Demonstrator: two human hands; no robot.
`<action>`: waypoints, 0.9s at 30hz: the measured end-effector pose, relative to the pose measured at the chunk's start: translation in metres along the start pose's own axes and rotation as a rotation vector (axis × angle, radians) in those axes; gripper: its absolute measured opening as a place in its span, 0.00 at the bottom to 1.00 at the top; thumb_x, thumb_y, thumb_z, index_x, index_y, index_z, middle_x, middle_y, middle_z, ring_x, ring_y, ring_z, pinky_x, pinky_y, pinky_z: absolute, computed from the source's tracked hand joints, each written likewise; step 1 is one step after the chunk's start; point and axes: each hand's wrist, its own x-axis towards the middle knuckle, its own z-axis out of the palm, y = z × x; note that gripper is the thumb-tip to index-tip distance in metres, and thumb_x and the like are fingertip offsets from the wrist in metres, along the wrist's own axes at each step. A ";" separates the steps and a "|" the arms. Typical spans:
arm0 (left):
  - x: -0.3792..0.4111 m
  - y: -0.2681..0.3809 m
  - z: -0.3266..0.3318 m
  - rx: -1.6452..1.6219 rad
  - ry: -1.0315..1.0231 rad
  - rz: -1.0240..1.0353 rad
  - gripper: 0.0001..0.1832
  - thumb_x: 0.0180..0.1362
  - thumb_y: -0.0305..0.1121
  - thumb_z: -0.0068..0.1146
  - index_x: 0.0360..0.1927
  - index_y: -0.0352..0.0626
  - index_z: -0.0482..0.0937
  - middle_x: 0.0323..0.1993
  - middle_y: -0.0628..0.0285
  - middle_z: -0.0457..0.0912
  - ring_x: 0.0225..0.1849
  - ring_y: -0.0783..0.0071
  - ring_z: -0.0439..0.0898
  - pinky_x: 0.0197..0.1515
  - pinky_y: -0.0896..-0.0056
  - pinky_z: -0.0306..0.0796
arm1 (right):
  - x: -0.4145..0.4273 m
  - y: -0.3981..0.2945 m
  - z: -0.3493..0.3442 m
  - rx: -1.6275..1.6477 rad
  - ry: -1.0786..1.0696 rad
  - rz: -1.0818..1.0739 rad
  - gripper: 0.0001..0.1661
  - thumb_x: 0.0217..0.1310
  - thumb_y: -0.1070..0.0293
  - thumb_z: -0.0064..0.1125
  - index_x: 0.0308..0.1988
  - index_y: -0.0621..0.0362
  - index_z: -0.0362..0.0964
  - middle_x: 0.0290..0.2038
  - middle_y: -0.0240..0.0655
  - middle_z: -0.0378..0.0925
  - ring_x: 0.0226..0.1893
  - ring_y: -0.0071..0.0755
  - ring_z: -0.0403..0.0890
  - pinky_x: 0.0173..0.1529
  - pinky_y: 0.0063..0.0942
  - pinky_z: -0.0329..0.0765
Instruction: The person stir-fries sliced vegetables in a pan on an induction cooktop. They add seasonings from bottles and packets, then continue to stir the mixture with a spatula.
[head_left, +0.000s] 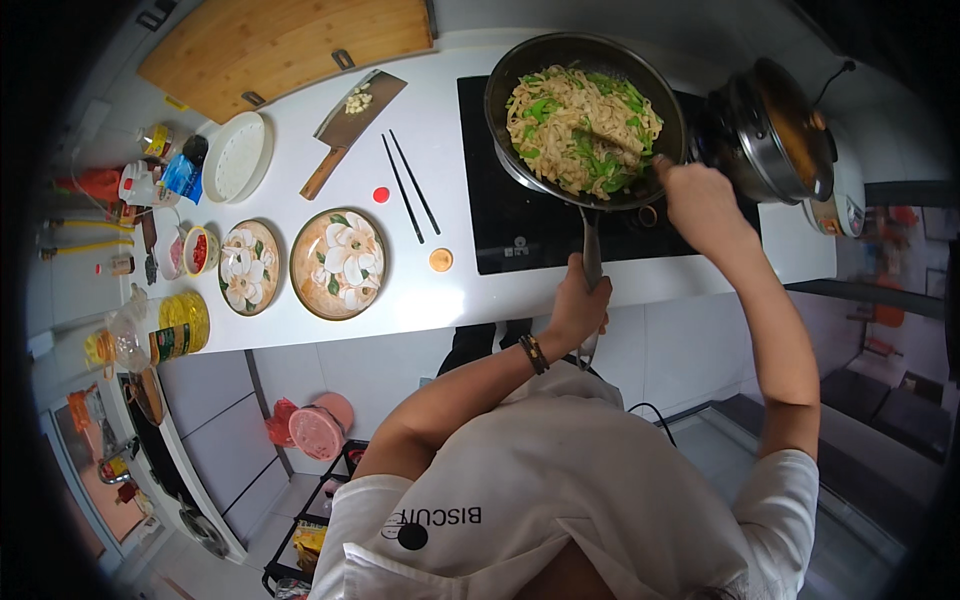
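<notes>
My left hand (581, 300) grips the metal handle (592, 251) of a dark frying pan (501, 82) on the black cooktop (510, 217). Pale shredded food with green pepper pieces (577, 112) fills much of the pan. At the pan's right rim, my right hand (694, 196) is closed around a utensil whose blurred end (611, 144) lies among the food; its exact kind is hard to tell. Left of the cooktop are two black chopsticks (415, 184), a cleaver (364, 112) with chopped garlic (358, 99) on its blade, and two floral plates (337, 264) (248, 267).
A lidded steamer pot (776, 135) stands right of the pan, with a white appliance (847, 187) beyond. Leftward are a white oval dish (238, 157), a small bowl of chopped red pepper (200, 251) and an oil bottle (180, 322). A wooden board (292, 45) leans at the back.
</notes>
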 end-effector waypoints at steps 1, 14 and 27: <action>0.000 0.001 0.001 0.002 -0.003 0.006 0.10 0.61 0.28 0.46 0.38 0.41 0.57 0.21 0.62 0.68 0.12 0.76 0.70 0.12 0.72 0.67 | 0.003 0.004 -0.003 0.010 0.045 0.048 0.09 0.47 0.80 0.52 0.34 0.66 0.72 0.26 0.50 0.78 0.31 0.50 0.81 0.35 0.39 0.78; 0.001 -0.003 0.000 0.000 -0.033 0.005 0.14 0.60 0.28 0.45 0.43 0.39 0.54 0.18 0.59 0.71 0.13 0.72 0.74 0.12 0.70 0.70 | -0.017 -0.002 0.005 -0.197 -0.134 -0.123 0.14 0.45 0.80 0.54 0.37 0.66 0.72 0.23 0.43 0.78 0.28 0.40 0.82 0.33 0.31 0.79; 0.005 -0.005 0.006 0.035 -0.051 0.006 0.17 0.59 0.28 0.44 0.48 0.37 0.53 0.17 0.57 0.72 0.12 0.70 0.73 0.12 0.68 0.70 | 0.037 0.060 0.056 0.231 0.037 0.331 0.09 0.51 0.76 0.50 0.34 0.65 0.74 0.33 0.55 0.77 0.38 0.57 0.79 0.42 0.45 0.77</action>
